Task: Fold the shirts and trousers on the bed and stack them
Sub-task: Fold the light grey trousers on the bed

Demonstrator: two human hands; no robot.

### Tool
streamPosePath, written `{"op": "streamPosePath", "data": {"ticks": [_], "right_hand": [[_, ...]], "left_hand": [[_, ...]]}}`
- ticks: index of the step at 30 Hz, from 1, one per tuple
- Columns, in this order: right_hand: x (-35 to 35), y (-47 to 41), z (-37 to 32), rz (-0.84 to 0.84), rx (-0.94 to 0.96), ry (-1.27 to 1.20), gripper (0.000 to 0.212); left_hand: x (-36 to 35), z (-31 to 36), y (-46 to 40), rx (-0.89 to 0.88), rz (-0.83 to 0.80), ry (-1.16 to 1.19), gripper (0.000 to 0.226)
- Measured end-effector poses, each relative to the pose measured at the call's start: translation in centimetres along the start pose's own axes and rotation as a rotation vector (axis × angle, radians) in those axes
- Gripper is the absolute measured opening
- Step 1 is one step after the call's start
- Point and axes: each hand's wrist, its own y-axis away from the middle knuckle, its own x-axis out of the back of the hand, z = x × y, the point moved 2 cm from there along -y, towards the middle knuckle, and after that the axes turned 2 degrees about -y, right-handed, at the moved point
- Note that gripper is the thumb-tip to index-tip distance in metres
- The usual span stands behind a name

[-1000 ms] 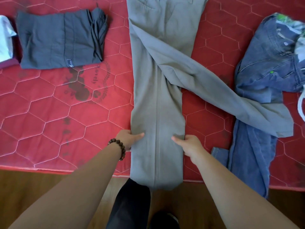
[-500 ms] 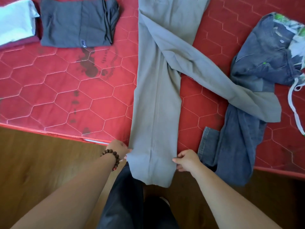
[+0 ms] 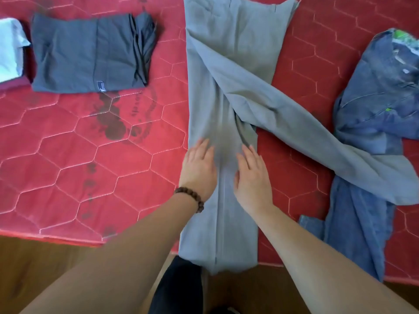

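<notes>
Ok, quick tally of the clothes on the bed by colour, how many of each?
Light grey: 1, the trousers
Dark grey: 1, a folded garment
Blue denim: 1, the jeans
White: 1, a folded piece at the left edge, cut off by the frame
Total: 4

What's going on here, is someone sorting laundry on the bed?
Yes. A person is folding clothes on a red mattress. Both the left hand and the right hand lie flat on one leg of the grey trousers; the other leg is splayed across the blue jeans, which are unfolded. A folded dark grey garment lies to the left.
</notes>
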Motion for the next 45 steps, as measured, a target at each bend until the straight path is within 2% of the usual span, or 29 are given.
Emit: {"op": "streamPosePath", "data": {"ticks": [2,6,9,13,14,16,18,20,22,23,24,26,28,30,32,34,35,37,39,42,43,45], "right_hand": [[-1.8,-3.6,0.1,-0.074,0.054,0.071,0.057],[-4.8,-6.4,1.4,-0.173,0.086,0.188,0.056],[-5.2,-5.4,2.3,-0.174,0.011,0.193,0.058],[-4.1,-4.1,2.6,-0.172,-0.160,0.129,0.056],[-3.3,-4.2,2.4,-0.143,-0.147,0.091,0.053],[-0.3,-5.0,2.2,0.026,-0.093,0.006,0.041],[3.7,-6.4,2.9,0.194,-0.090,0.018,0.042],[6.8,-7.8,5.3,0.201,-0.185,0.128,0.062],[8.2,-8.5,8.7,0.049,-0.351,0.245,0.078],[8.6,-8.3,10.2,-0.054,-0.427,0.287,0.074],[8.9,-7.9,11.3,-0.134,-0.466,0.306,0.060],[9.5,-6.8,11.9,-0.122,-0.395,0.262,0.022],[10.2,-5.4,10.9,-0.064,-0.289,0.196,0.006],[10.9,-4.0,8.5,-0.051,-0.191,0.161,0.007],[11.0,-2.2,5.5,-0.061,-0.081,0.138,0.012],[10.4,-0.1,2.4,-0.116,0.023,0.026,0.013],[9.9,0.8,1.0,-0.175,0.051,-0.068,0.018],[8.7,2.2,-0.7,-0.257,0.075,-0.254,0.030],[8.1,3.2,-1.0,-0.211,0.044,-0.361,0.027],[7.6,4.3,1.2,-0.016,-0.201,-0.371,0.025],[7.1,4.6,2.4,-0.050,-0.319,-0.350,0.034],[5.8,5.5,4.6,-0.272,-0.512,-0.301,0.063]], "left_hand": [[-1.7,-0.1,-3.3,-0.142,-0.123,-0.153,0.054],[-4.8,-2.9,-5.6,-0.189,-0.323,-0.321,0.060],[-5.2,-4.3,-5.0,-0.241,-0.312,-0.349,0.065],[-4.4,-5.1,-4.1,-0.160,-0.304,-0.302,0.069],[-4.1,-5.0,-4.1,-0.137,-0.320,-0.302,0.070],[-3.5,-4.4,-4.3,-0.106,-0.349,-0.314,0.069],[-2.8,-3.1,-4.7,-0.084,-0.382,-0.301,0.065],[-2.0,-1.7,-5.2,-0.028,-0.369,-0.234,0.063],[-1.1,-0.3,-5.5,0.008,-0.332,-0.143,0.061],[-0.8,0.3,-5.5,0.015,-0.334,-0.079,0.061],[-0.6,1.0,-5.5,0.019,-0.342,-0.005,0.061],[-0.1,2.5,-5.2,0.049,-0.361,0.174,0.061],[0.6,4.1,-4.9,0.122,-0.395,0.378,0.060],[1.2,6.2,-4.4,0.247,-0.480,0.639,0.057],[1.6,8.3,-3.5,0.432,-0.565,1.042,0.047],[1.8,9.7,-2.5,0.645,-0.605,1.436,0.043],[1.6,9.9,-1.9,0.755,-0.589,1.534,0.045],[1.2,9.2,-0.7,0.920,-0.485,1.491,0.028],[0.9,7.7,1.1,0.973,-0.434,1.370,0.008],[0.4,5.2,3.7,1.036,-0.381,1.318,0.014],[0.4,4.5,4.2,1.068,-0.335,1.310,0.018],[0.6,3.6,5.2,1.127,-0.263,1.292,0.022]]}}
